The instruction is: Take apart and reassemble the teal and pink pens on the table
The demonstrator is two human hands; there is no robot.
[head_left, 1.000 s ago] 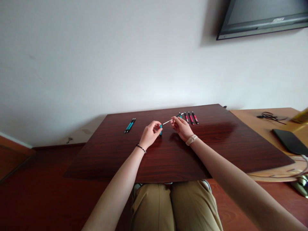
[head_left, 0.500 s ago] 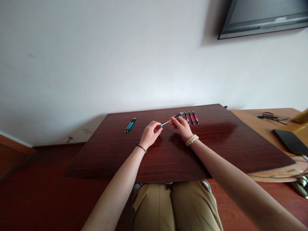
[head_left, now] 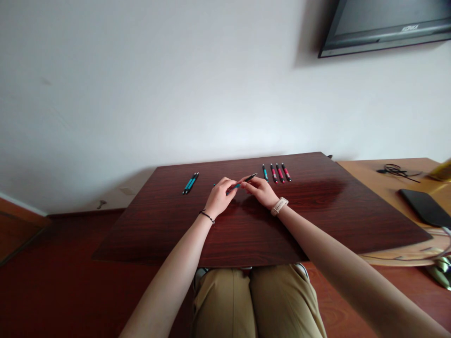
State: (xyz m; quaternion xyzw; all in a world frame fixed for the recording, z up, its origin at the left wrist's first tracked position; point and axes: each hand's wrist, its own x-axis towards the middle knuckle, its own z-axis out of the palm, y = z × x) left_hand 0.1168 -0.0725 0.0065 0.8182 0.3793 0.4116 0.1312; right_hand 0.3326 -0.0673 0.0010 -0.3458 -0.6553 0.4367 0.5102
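Two bare hands meet over the middle of a dark wooden tabletop (head_left: pixel 246 234), sharing one pen (head_left: pixel 243 182). The left hand (head_left: pixel 220 197), a thin black band at its wrist, has its grip closed on the teal end of the pen, fingers curled round it. The right hand (head_left: pixel 260 191), with a pale watch (head_left: pixel 279 205) on its wrist, pinches the dark end between fingertips, so that its grip is likewise closed on the pen. The pen is held just above the wood, slanting up toward the far right, its black tip poking out past the right hand's fingers.

Beyond the right hand, near the far edge, a row of four pens (head_left: pixel 276 172) lies side by side: one teal, three pink, all well clear of the hands. To the far left, a pair of teal pens (head_left: pixel 190 182) lies close together, apart from the left hand.

The person sits with knees in khaki trousers (head_left: pixel 257 300) under the near edge. On the right, a lighter wooden desk (head_left: pixel 373 178) abuts the tabletop and carries a black phone (head_left: pixel 424 206) and a coil of black cable (head_left: pixel 396 170). A wall-mounted screen (head_left: pixel 384 23) shows at upper right on the white wall.
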